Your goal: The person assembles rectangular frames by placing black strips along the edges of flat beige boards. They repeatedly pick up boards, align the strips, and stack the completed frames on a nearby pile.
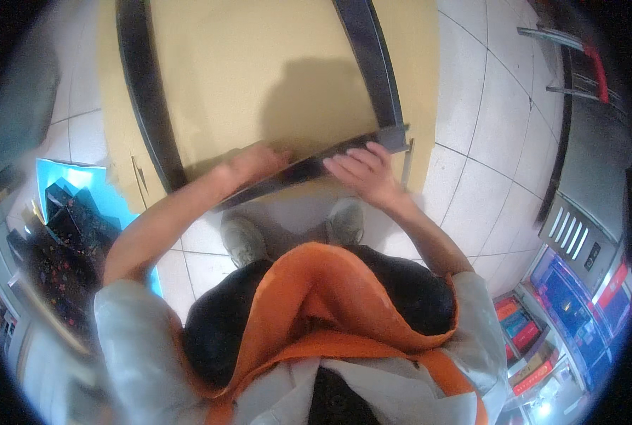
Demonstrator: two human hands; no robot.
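Observation:
A short dark bar (298,171), flat-sided and channel-like, slants across the near end of a pale yellow board (259,78). My right hand (369,173) is closed on the bar towards its right end, fingers curled over it. At the bar's far side, my left hand (259,163) is bent inward and closed against it; its fingertips are partly hidden and a little blurred. Two longer dark bars, a left one (146,92) and a right one (372,57), run away from me along the board. The short bar's right end meets the near end of the right one.
White floor tiles (464,113) surround the board. At left lies a blue sheet (121,191) with dark speckled material (75,234) on it. A grey metal cabinet (574,230) and a shelf with red boxes (517,329) stand at right. My shoes (241,239) are close to the board's near edge.

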